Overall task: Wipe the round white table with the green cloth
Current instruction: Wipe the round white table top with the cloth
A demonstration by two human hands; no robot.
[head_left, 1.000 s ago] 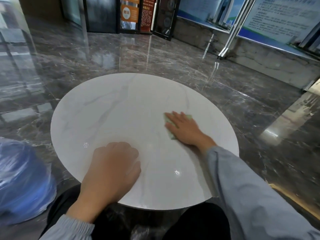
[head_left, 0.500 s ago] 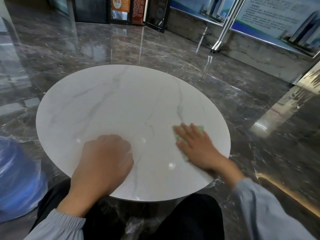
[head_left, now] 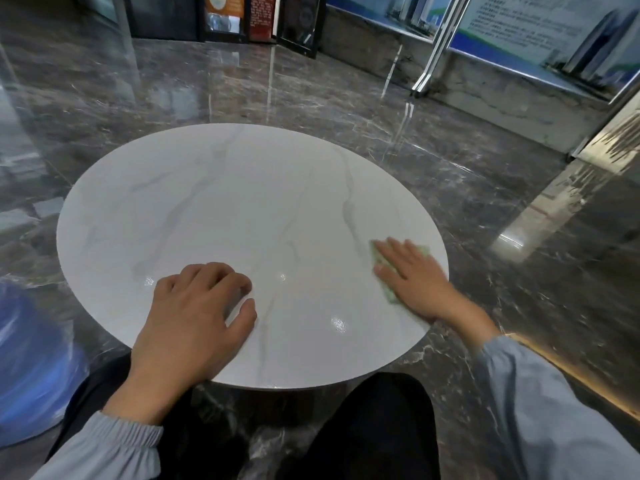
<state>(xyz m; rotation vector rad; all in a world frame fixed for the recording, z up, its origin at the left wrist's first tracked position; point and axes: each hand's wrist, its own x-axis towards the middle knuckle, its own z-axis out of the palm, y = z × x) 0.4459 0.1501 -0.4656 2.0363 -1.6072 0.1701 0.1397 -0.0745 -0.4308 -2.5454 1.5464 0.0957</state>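
The round white table with faint grey veins fills the middle of the head view. My right hand lies flat with straight fingers on the green cloth, pressing it onto the tabletop close to the right rim. Only the cloth's edges show around the hand. My left hand rests on the near left part of the table with its fingers curled under and nothing in it.
Glossy dark marble floor surrounds the table. A blue plastic-wrapped object sits low at the left. Display boards line the far right wall. My dark-trousered knees are under the near rim.
My right hand has slid the green cloth from the table's middle toward the right rim and nearer to me. My left hand has stayed in place.
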